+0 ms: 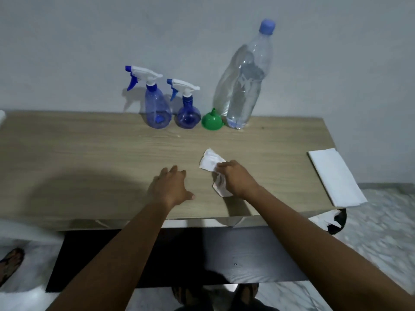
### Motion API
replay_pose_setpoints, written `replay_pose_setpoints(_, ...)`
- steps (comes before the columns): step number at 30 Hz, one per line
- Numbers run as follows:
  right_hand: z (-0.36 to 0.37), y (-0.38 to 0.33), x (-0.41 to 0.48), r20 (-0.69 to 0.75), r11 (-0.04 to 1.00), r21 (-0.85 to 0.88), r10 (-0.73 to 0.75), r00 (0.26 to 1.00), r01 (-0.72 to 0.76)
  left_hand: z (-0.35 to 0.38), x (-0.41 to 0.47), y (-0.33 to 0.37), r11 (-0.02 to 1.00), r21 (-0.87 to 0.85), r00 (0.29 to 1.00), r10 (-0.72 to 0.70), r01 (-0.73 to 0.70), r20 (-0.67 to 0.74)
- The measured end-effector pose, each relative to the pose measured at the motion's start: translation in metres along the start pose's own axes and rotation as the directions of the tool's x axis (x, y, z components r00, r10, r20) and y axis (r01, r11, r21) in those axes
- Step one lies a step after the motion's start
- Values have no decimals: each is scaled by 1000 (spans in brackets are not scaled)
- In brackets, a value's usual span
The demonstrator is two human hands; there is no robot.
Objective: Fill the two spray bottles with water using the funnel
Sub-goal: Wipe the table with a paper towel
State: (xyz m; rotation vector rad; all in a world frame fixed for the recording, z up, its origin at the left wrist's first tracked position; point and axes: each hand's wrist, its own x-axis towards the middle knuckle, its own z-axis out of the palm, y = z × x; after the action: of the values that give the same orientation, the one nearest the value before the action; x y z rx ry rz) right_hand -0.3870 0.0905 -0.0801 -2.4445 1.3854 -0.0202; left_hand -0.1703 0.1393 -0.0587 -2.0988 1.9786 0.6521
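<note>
Two blue spray bottles with white triggers stand at the back of the wooden table [89, 153]: a taller one [157, 108] on the left and a shorter round one [188, 113] beside it. A green funnel [212, 122] lies mouth-down to their right, next to a large clear water bottle [244, 86] with a blue cap. My left hand [170, 187] rests flat on the table, fingers spread. My right hand [235, 178] grips a crumpled white tissue [210, 162] against the tabletop, well in front of the bottles.
A folded white paper towel [334, 176] lies on the table's right end. A grey wall rises right behind the bottles. Below the front edge are a dark lower shelf [179, 254], a marbled floor and feet in sandals.
</note>
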Motion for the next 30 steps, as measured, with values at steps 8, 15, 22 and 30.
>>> replay_pose_setpoints(8,-2,38,-40,6,1000,18,-3,1000,3,20,-6,46,994,-108,997,-2,10,73)
replay_pose_setpoints(15,16,37,-53,128,984,-115,-122,984,137,23,-4,44,985,-170,997,-5,17,71)
replay_pose_setpoints(22,-36,52,9,31,989,-4,-151,988,151,24,-1,41,985,-175,999,1,7,45)
replay_pose_setpoints(30,-35,45,93,-163,998,67,2,987,9,27,4,38,978,-209,999,4,6,44)
